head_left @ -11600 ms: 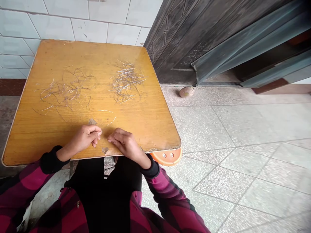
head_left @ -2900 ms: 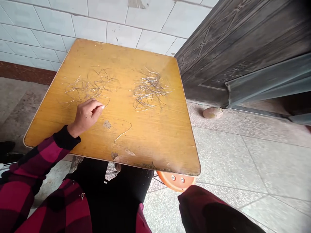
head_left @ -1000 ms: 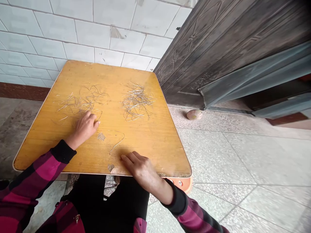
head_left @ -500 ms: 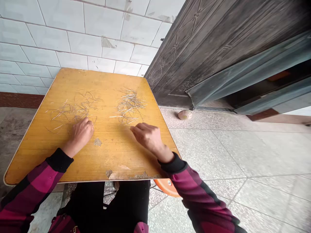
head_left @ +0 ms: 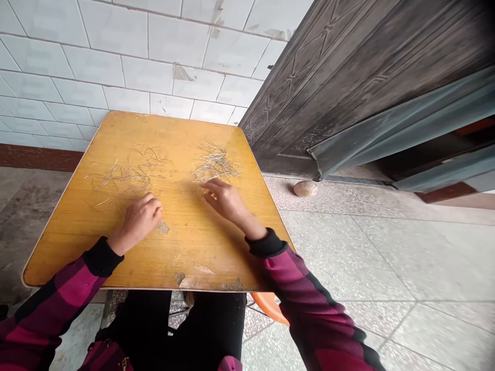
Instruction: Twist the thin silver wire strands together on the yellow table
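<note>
Thin, bent wire-like strands lie in two piles on a worn yellow wooden table. The left pile is loose and tangled; the right pile is denser and more silvery. My left hand rests at the near edge of the left pile, its fingers curled closed, and whatever they may hold is hidden. Over the near edge of the right pile is my right hand, with thumb and fingers slightly apart and no strand clearly held.
The yellow table has chipped patches along its near edge. Behind it stands a white tiled wall. A dark carved door with a grey-green curtain is at right. A roundish object lies on the floor; an orange stool shows below.
My right hand has moved forward to the right pile and its fingers have loosened. My left hand has drawn back slightly from the left pile. The view has shifted a little.
</note>
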